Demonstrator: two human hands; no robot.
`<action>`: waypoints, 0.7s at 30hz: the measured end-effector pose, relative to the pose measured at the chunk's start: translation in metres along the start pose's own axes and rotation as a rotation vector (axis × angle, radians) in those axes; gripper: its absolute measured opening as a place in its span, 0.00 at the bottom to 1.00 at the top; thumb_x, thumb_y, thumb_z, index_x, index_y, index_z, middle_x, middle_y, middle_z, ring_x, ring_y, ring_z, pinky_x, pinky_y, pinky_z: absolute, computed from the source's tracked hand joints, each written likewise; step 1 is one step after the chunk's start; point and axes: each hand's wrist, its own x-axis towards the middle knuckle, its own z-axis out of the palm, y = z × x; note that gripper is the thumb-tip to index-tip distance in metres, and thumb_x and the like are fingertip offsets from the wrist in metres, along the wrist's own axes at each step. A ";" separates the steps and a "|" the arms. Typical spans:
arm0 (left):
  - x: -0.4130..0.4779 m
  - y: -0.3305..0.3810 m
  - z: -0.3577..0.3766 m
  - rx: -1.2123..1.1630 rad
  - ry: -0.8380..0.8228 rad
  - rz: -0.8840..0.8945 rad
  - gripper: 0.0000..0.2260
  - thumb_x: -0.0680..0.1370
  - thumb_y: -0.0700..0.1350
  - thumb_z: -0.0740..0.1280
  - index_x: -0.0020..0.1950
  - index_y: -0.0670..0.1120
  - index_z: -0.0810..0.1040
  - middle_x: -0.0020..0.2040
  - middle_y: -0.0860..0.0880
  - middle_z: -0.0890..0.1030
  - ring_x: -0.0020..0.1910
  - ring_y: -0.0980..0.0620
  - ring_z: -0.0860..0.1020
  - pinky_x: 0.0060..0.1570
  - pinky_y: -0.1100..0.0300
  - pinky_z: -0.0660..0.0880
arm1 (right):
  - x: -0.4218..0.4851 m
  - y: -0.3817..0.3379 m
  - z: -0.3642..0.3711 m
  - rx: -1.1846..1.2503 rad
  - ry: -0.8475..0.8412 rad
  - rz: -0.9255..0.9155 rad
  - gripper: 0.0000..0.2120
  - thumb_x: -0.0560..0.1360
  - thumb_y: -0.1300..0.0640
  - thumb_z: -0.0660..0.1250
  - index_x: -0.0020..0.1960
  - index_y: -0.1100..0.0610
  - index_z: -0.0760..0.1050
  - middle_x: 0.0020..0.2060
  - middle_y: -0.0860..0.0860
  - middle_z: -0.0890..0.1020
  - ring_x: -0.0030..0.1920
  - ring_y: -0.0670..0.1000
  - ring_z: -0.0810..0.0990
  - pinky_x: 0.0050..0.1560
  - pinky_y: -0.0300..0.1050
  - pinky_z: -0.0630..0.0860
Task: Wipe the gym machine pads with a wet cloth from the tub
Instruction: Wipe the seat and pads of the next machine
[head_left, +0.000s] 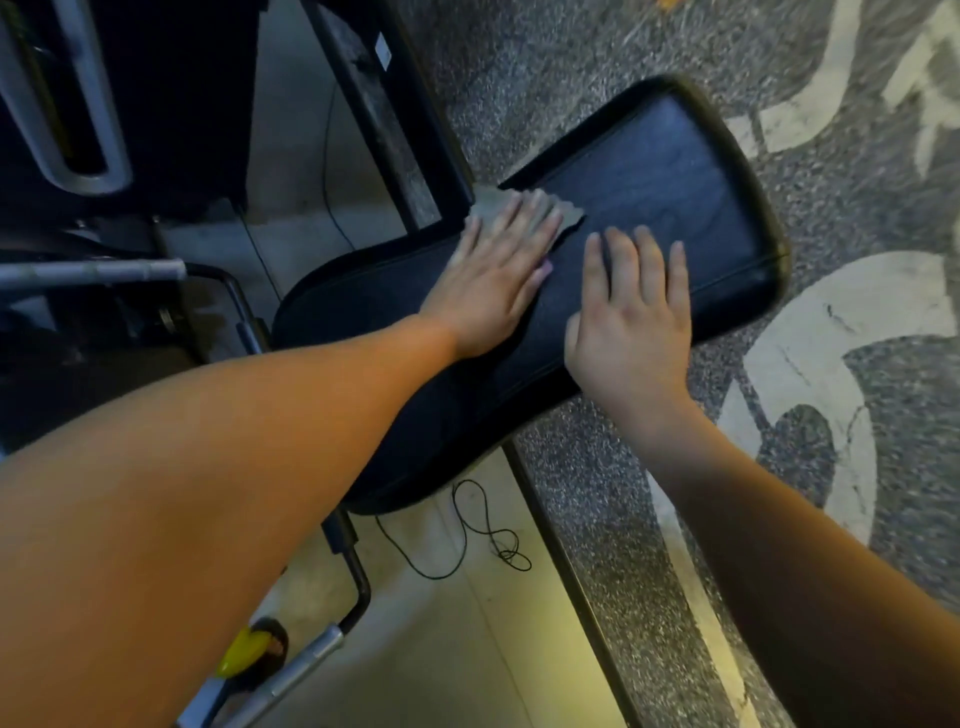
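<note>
Seemingly grey, rumpled cloth (488, 203) on black pad (675, 182)

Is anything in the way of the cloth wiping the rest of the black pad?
Partly. The right hand lies flat on the pad right beside the cloth, which the left hand presses down. The pad's far end is bare.

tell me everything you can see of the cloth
The cloth is a small grey-beige rag with an uneven, rumpled edge. It lies on the black pad, at its edge next to the machine frame. The left hand presses it down with straight, spread fingers and covers most of it; only the far fringe shows. Wetness cannot be told.
</note>
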 end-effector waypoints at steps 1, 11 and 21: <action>-0.015 -0.006 0.004 0.015 -0.002 -0.028 0.26 0.87 0.55 0.47 0.83 0.52 0.44 0.83 0.51 0.43 0.81 0.52 0.39 0.79 0.44 0.40 | -0.004 -0.002 0.001 0.013 0.002 -0.015 0.30 0.76 0.55 0.56 0.77 0.65 0.65 0.73 0.61 0.70 0.76 0.64 0.64 0.78 0.65 0.52; -0.148 -0.029 0.013 -0.183 -0.089 -0.502 0.25 0.83 0.37 0.61 0.80 0.46 0.62 0.81 0.44 0.59 0.80 0.46 0.57 0.77 0.63 0.53 | -0.050 -0.066 0.014 0.427 -0.103 -0.256 0.18 0.74 0.58 0.58 0.60 0.62 0.77 0.57 0.57 0.76 0.60 0.61 0.74 0.63 0.56 0.71; -0.289 -0.048 -0.072 -0.881 -0.045 -1.260 0.17 0.82 0.47 0.67 0.63 0.34 0.72 0.47 0.36 0.82 0.48 0.35 0.83 0.37 0.54 0.77 | -0.097 -0.238 0.013 1.325 -0.924 -0.221 0.33 0.82 0.38 0.61 0.81 0.50 0.58 0.74 0.52 0.64 0.73 0.51 0.69 0.70 0.44 0.67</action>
